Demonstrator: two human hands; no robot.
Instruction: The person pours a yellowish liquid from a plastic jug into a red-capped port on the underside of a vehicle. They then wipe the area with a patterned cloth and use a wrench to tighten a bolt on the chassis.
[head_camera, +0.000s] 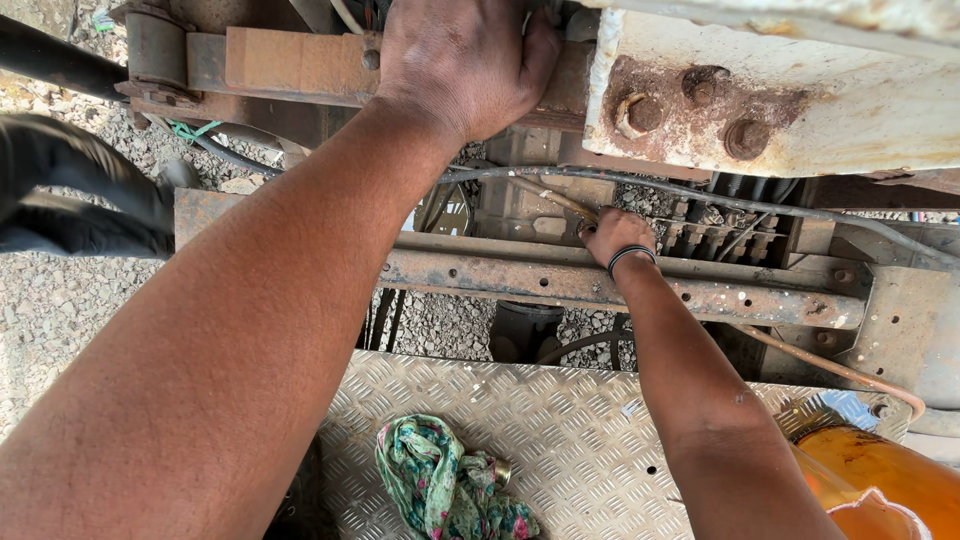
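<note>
Your working room is tight. The rusty cross-rail (600, 285) runs across just below your right hand (615, 236), and the white-painted bracket (800, 100) with its 3 rusted bolts overhangs it from above, leaving only a narrow slot between. A grey cable (700, 190) crosses that slot just above the hand. Nearer you, the chequered metal plate (560, 420) has bare surface, with a crumpled floral cloth (445, 485) near its near edge and an orange container (880, 485) at its right.

Your left hand (465, 60) is clamped over the rusted upper beam (290, 65), fingers curled round its far edge. Your right hand is closed around a thin brass-coloured rod (550, 198) that slants up to the left; its tip is hidden among the parts.
</note>
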